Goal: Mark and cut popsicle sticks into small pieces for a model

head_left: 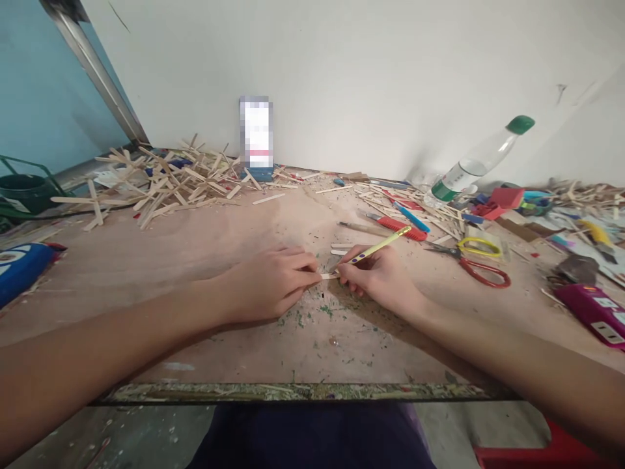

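My left hand (pixel 273 281) lies on the wooden board (pixel 195 260) with its fingers pinched on a small wooden stick (pixel 330 276). My right hand (pixel 375 277) grips a yellow pencil (pixel 385 244) like a pen, its tip down at the same stick. The two hands almost touch over the stick at the middle of the board. A few short stick pieces (pixel 342 248) lie just behind the hands.
A heap of wooden sticks (pixel 161 179) fills the back left. Red-and-yellow scissors (pixel 476 259), a red-handled tool (pixel 403 228), a blue one (pixel 413 218) and a tilted plastic bottle (pixel 476 163) are at right. A magenta box (pixel 593 312) sits far right, a blue case (pixel 19 267) far left.
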